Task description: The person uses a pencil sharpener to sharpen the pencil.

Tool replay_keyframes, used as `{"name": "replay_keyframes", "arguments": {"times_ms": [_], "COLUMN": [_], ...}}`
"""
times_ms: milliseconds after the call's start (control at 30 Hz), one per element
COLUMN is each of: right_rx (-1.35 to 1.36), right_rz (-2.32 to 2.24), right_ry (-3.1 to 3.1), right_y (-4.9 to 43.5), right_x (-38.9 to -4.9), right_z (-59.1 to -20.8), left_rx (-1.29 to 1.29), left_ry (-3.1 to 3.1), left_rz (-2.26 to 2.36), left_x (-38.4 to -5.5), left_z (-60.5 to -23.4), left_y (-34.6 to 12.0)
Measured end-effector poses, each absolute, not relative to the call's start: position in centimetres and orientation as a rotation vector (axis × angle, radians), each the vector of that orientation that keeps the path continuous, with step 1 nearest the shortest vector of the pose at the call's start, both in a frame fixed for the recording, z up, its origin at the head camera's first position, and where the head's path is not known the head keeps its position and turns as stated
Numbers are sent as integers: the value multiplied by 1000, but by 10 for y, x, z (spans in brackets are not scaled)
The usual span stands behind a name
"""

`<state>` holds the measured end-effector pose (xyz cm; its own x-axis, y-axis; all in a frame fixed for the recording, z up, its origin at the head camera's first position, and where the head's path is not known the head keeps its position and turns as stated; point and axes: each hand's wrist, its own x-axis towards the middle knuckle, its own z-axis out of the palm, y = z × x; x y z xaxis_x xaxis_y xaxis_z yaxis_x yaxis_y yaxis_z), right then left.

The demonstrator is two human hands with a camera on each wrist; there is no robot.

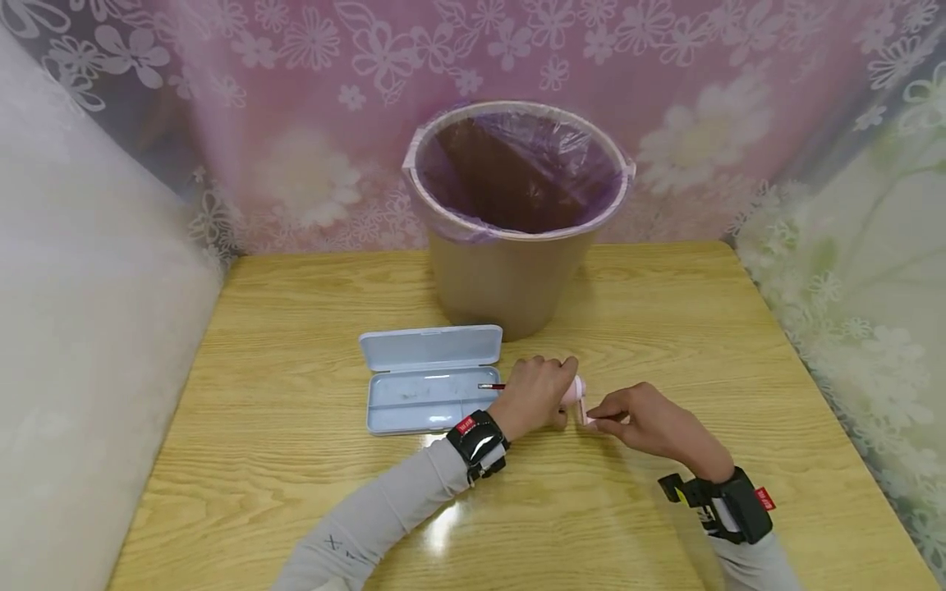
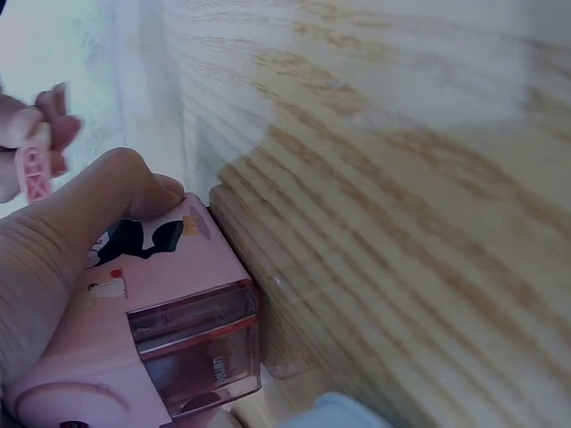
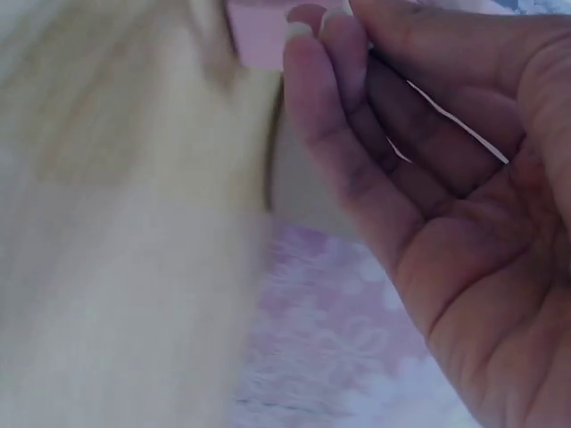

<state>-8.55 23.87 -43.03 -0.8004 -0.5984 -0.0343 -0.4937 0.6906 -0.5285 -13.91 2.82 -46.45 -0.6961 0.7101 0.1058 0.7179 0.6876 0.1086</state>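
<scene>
My left hand grips a pink crank pencil sharpener from above on the wooden table. In the left wrist view, cartoon figures mark the sharpener's body, and a see-through shavings drawer shows in one side. A thin dark-red pencil sticks out to the left of that hand, over the case. With thumb and fingertips, my right hand pinches the small pink crank handle on the sharpener's right. Seen from the right wrist, the fingers are bent together near the pink body.
A light blue pencil case lies with its lid raised, just left of my left hand. Behind it stands a beige bin lined with a purple bag. Flowered curtains hang around the wooden table.
</scene>
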Motion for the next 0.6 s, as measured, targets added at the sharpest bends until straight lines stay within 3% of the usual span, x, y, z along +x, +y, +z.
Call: {"name": "replay_keyframes", "arguments": {"times_ms": [333,600], "right_rx": [-1069,-939], "right_rz": [-717,-592], "right_ry": [2928,2939], "right_y": [230,229], "right_x": [-101,-134], "right_z": [-402,-397], "left_rx": [-1179,-1170], "left_ry": [-2856,-2841], "left_rz": [-181,-162], "left_x": [-139,-138], "left_z": [-466,-465], "left_y": [24,29]}}
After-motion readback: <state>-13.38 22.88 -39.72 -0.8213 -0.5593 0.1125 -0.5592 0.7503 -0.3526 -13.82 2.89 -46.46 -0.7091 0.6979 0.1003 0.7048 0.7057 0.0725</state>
